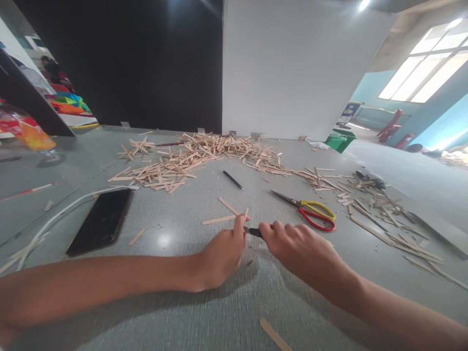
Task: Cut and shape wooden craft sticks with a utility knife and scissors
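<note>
My left hand [223, 256] is closed, pinching a short wooden craft stick [246, 213] whose tip pokes up above the fingers. My right hand [298, 243] wraps around a black-handled tool [255, 232] with a metal front end, which looks like a knife. That metal end meets the left fingers at the stick; the exact contact is hidden. Just beyond the left hand, two loose craft sticks lie on the grey table, one nearly level [219, 220] and one slanted [228, 205]. Scissors [316, 209] with red and yellow handles rest beyond my right hand.
A heap of craft sticks [219, 146] spreads along the back. A black pen [233, 180] lies in front of it. To the left is a phone [102, 222] near a white cable [54, 217]. Wood scraps [383, 234] and a metal blade [437, 231] lie at right.
</note>
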`<state>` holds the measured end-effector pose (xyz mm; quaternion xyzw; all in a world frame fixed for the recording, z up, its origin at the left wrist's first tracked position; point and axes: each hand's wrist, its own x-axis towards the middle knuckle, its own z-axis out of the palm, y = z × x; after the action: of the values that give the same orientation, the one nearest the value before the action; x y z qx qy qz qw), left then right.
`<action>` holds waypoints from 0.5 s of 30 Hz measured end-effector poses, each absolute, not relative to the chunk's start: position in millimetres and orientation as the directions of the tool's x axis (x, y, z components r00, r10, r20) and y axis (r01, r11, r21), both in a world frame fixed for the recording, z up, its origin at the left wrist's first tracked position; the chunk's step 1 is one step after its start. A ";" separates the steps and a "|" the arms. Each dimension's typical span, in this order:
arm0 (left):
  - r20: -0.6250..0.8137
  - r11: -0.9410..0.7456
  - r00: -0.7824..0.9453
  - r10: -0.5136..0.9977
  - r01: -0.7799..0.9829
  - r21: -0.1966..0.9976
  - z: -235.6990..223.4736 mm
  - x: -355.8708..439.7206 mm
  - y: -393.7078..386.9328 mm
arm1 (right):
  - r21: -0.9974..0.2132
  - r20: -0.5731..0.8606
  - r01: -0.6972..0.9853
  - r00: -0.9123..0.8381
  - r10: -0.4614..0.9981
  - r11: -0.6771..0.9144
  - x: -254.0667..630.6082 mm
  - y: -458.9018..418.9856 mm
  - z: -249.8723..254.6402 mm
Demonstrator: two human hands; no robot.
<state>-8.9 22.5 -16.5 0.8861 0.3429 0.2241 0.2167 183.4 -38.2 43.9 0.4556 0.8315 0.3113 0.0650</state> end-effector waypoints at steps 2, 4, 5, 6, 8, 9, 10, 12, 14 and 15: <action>0.223 -0.670 0.669 0.709 0.540 0.510 -16.9 -8.3 22.2 | 0.664 0.200 0.702 -0.498 0.844 0.256 171.3 -51.5 46.7; 0.207 -0.652 0.665 0.718 0.537 0.536 -16.4 -8.8 22.8 | 0.655 0.194 0.708 -0.496 0.847 0.264 166.6 -54.7 45.8; 0.201 -0.638 0.659 0.725 0.533 0.555 -16.0 -9.3 23.4 | 0.621 0.190 0.726 -0.506 0.842 0.296 168.5 -51.1 43.8; 0.202 -0.627 0.651 0.731 0.526 0.574 -15.6 -9.8 24.2 | 0.577 0.181 0.741 -0.526 0.831 0.343 173.2 -44.6 41.2; 0.234 -0.631 0.644 0.728 0.497 0.595 -15.2 -10.5 25.6 | 0.486 0.141 0.754 -0.567 0.811 0.443 187.5 -26.6 36.2; 0.255 -0.645 0.645 0.720 0.486 0.590 -15.2 -10.4 26.2 | 0.461 0.118 0.745 -0.590 0.798 0.483 194.9 -17.8 34.8; 0.272 -0.658 0.648 0.712 0.479 0.581 -15.0 -10.1 26.5 | 0.447 0.101 0.734 -0.610 0.786 0.512 200.7 -11.0 34.7; 0.262 -0.662 0.655 0.708 0.488 0.569 -14.1 -9.0 26.4 | 0.435 0.082 0.716 -0.635 0.768 0.546 204.9 -6.8 39.2; 0.207 -0.645 0.667 0.715 0.517 0.563 -11.9 -7.9 25.4 | 0.455 0.082 0.712 -0.631 0.771 0.534 198.5 -16.0 48.7; 0.189 -0.642 0.671 0.717 0.529 0.555 -10.5 -7.5 24.7 | 0.474 0.087 0.714 -0.620 0.780 0.515 192.9 -23.7 54.0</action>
<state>-7.5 24.7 -10.5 0.8837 0.3525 0.2003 0.2339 192.9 -23.7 54.0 0.4304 0.8677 0.2392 0.0687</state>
